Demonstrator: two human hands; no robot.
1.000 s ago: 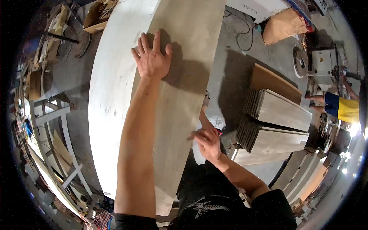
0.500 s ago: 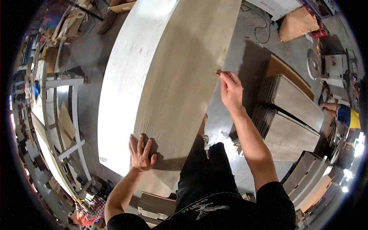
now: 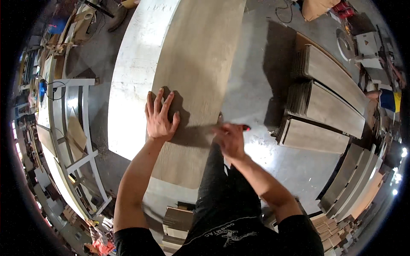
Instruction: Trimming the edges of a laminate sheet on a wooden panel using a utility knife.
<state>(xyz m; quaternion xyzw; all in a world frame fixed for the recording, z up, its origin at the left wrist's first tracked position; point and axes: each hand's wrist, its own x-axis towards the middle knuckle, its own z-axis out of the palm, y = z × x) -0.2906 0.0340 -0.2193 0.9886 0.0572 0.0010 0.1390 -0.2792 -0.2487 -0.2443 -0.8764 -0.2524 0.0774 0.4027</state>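
Note:
A long grey-brown wood-grain plank [image 3: 194, 55] lies lengthwise in front of me, on top of a wider white board [image 3: 130, 94] that shows along its left side. My left hand [image 3: 160, 119] rests flat on the plank near its left edge, fingers spread, holding nothing. At the plank's right edge, my right hand [image 3: 230, 138] is curled and smeared by motion. A small dark stick-like tool with a red end [image 3: 246, 127] sticks out of its right side; its kind is too blurred to tell.
Stacks of similar planks [image 3: 324, 96] stand to the right, with more boards [image 3: 348, 181] nearer me. On the left is a white metal frame [image 3: 87, 123] holding panels. One person [image 3: 100, 239] is at the lower left, another [image 3: 386, 100] at far right. Another plank stack [image 3: 177, 222] lies near my legs.
My right hand has come down and left along the plank's right edge, toward me. My left hand, still flat, sits farther up the picture, and the view has shifted.

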